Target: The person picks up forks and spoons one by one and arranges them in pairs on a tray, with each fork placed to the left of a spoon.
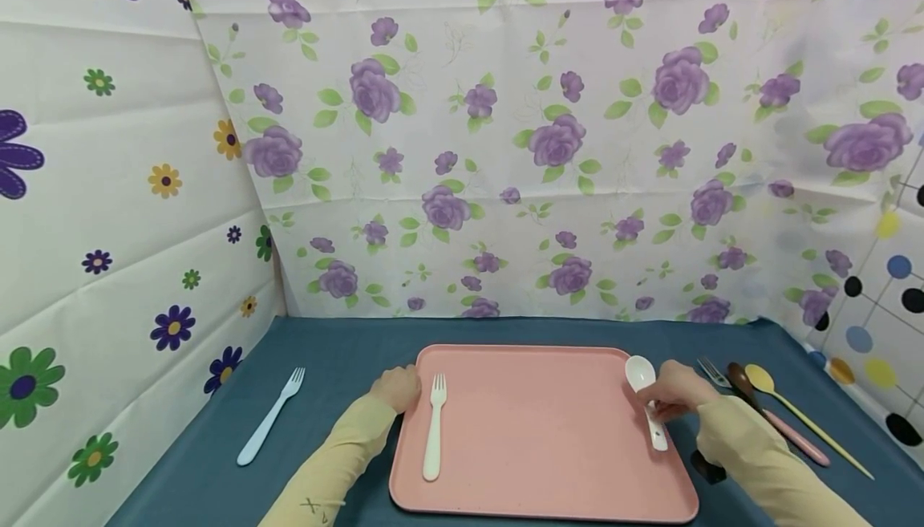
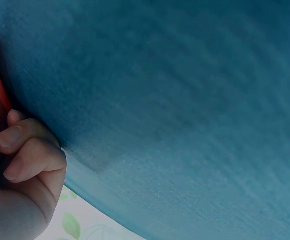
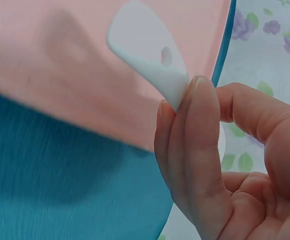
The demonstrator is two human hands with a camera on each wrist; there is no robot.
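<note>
A pink rectangular tray lies on the blue cloth. My left hand is at its upper left rim with curled fingers; in the left wrist view those fingers sit against the rim, the contact partly hidden. Over the tray's right edge, my right hand pinches a white spoon, bowl toward the back and handle pointing to the front. The right wrist view has the spoon's handle, with a small hole, held between thumb and fingertips above the tray. A white fork lies on the tray's left side.
Left of the tray lies another pale fork on the blue cloth. To the right are a yellow spoon, a dark brown spoon and a fork with metal tines and pink handle. Flowered sheets stand behind and beside.
</note>
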